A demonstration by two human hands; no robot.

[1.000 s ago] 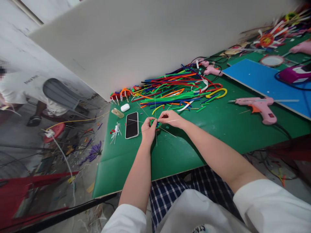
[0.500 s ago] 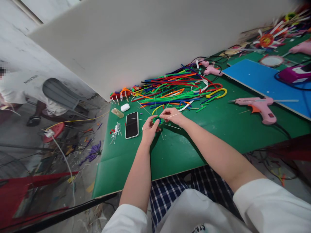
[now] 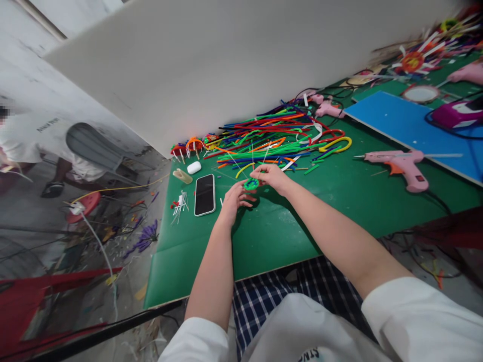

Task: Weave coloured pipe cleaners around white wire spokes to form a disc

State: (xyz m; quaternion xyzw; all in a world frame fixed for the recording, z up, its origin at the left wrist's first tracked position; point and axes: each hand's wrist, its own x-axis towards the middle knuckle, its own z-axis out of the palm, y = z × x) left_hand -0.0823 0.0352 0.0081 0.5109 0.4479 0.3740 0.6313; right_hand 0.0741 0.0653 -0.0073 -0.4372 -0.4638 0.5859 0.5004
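Observation:
Over the front part of the table, a small round green-and-blue piece (image 3: 251,184) that looks woven from pipe cleaners is held between my hands, thin pale spokes sticking out from it. My right hand (image 3: 274,179) pinches it at its upper right side with thumb and fingertips. My left hand (image 3: 234,200) is at its left edge with the fingers spread apart; whether a fingertip touches the rim I cannot tell. Behind my hands lies a pile of coloured pipe cleaners (image 3: 264,146). A phone (image 3: 205,195) lies left of my left hand.
A pink glue gun (image 3: 405,163) lies at the right, near a blue board (image 3: 422,123). An earbud case (image 3: 194,168), a clip-like beige object (image 3: 182,175) and short white sticks (image 3: 181,205) lie at the left. Another person (image 3: 49,141) is by a grey chair (image 3: 92,146).
My left fingers have loosened and spread from the round piece. It has turned and shifted slightly right, showing more of its green face, while my right hand keeps pinching at its edge.

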